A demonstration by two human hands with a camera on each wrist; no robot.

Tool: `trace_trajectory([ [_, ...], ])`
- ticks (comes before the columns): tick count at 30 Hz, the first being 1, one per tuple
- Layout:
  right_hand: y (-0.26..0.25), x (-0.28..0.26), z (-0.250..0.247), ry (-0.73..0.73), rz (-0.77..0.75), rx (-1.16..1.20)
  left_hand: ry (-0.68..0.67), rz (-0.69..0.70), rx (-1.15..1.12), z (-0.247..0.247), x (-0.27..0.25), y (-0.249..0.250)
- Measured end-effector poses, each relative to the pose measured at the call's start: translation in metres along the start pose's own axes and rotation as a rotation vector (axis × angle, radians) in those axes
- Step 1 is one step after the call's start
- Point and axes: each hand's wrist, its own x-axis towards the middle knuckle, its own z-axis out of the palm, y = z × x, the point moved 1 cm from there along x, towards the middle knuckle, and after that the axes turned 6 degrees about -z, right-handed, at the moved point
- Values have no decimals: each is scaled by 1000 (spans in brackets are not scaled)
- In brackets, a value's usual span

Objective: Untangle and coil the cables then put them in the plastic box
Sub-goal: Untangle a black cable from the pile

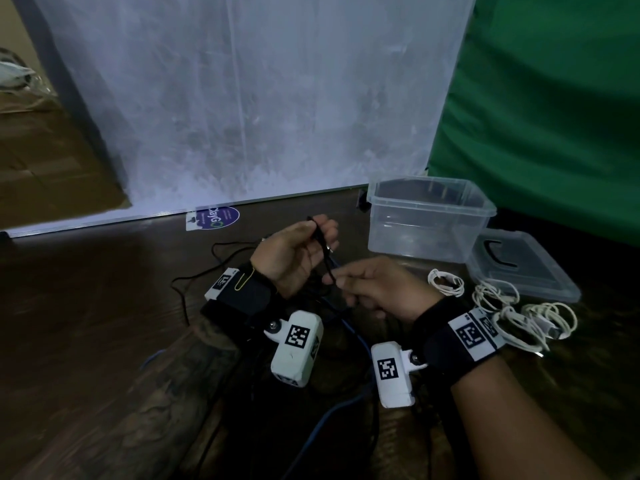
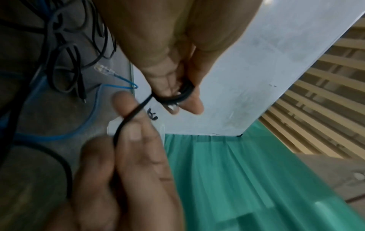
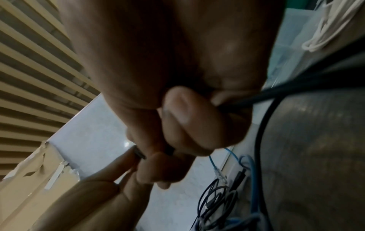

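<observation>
Two hands at work over a dark wooden worktop (image 1: pixel 86 306). Left hand (image 1: pixel 294 254) raised, palm turned up, thumb and fingers pinching a small coil of thin black cable (image 1: pixel 320 237); same coil looped round the fingertips in the left wrist view (image 2: pixel 177 95). Right hand (image 1: pixel 377 285) just beside and lower, grip closed on the same black cable, strand running taut between both hands. Rest of the black cable trailing loose on the worktop behind and left of the left wrist. Blue cable (image 1: pixel 349 330) lying beneath the hands, clear plug at its end in the left wrist view (image 2: pixel 103 69), tangled with more black leads. Clear plastic box (image 1: pixel 429 220) standing open at the right rear, nothing visible inside. Lid (image 1: pixel 519 268) flat just right of it. Three white cable bundles (image 1: pixel 512 306) lying coiled between the lid and the right wrist. Green cloth (image 1: pixel 554 98) behind the box; pale sheet (image 1: pixel 242 98) hanging at the back.
</observation>
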Motion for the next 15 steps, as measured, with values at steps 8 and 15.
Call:
trace_trajectory([
  [8,-13,-2,1,70,-164,-97,138,110,597,-12,1,-8],
  [15,-16,0,-11,343,-361,70,-140,-85,739,8,-11,-14],
])
